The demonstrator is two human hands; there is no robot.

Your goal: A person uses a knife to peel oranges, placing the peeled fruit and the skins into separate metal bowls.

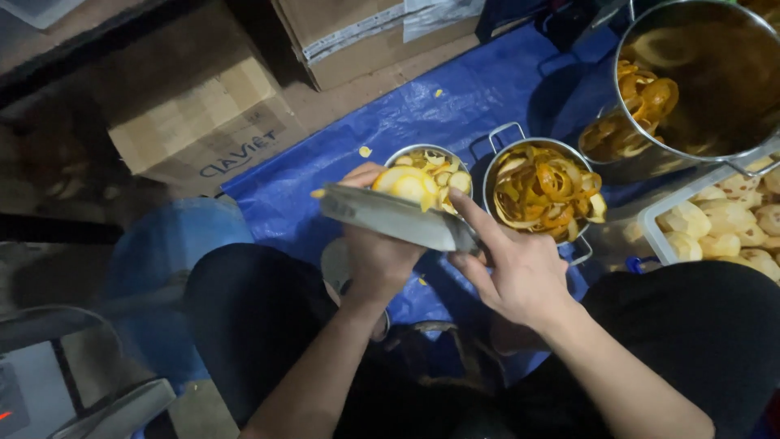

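Note:
My left hand (375, 248) reaches up from below and holds a pale yellow peeled fruit (404, 184), fingertips curled over its far side. My right hand (513, 280) grips a wide steel knife (390, 216) at its right end, index finger stretched up towards the fruit. The blade lies flat across my left hand, just under the fruit. Right behind the fruit sits a small steel bowl (404, 151) with yellow fruit bits in it.
A handled steel pot (491, 170) full of orange peel stands right of the bowl. A large steel pot (715, 89) with more peel is at top right. A white tray (650, 221) holds peeled fruits. Blue tarp (455, 97) covers the floor; cardboard boxes (195, 122) stand behind.

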